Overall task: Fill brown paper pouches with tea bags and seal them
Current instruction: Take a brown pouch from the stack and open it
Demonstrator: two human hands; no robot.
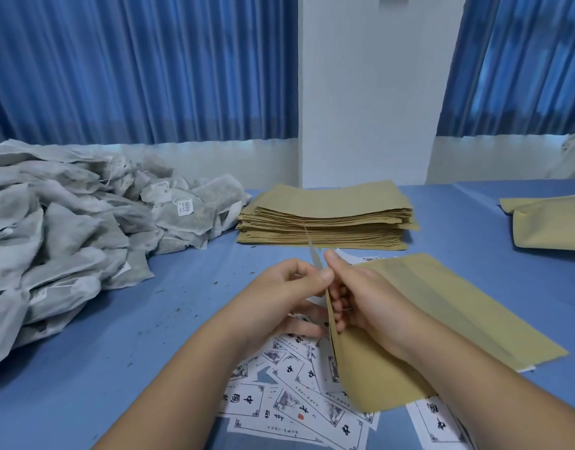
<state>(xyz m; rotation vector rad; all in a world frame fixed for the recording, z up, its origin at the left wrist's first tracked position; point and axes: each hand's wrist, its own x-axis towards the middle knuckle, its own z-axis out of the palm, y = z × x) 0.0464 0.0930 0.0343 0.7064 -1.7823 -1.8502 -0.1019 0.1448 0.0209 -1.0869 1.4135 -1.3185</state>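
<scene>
Big heap of tea bags (68,238) piled up at the left of the frame on the blue table (182,287). Bottom centre, the left hand (279,287) pinches one lip of a brown paper pouch (377,378) and the right hand (361,297) has its fingers curled round the other lip; can't tell what's inside. Printed label sheets (296,401) lie underneath, with a stack of flat pouches (325,219) just behind. There's another pouch (546,222) at the right edge.

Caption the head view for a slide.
Left hand and right hand grip a brown paper pouch above printed labels; tea bags heaped left, pouch stack behind.
</scene>
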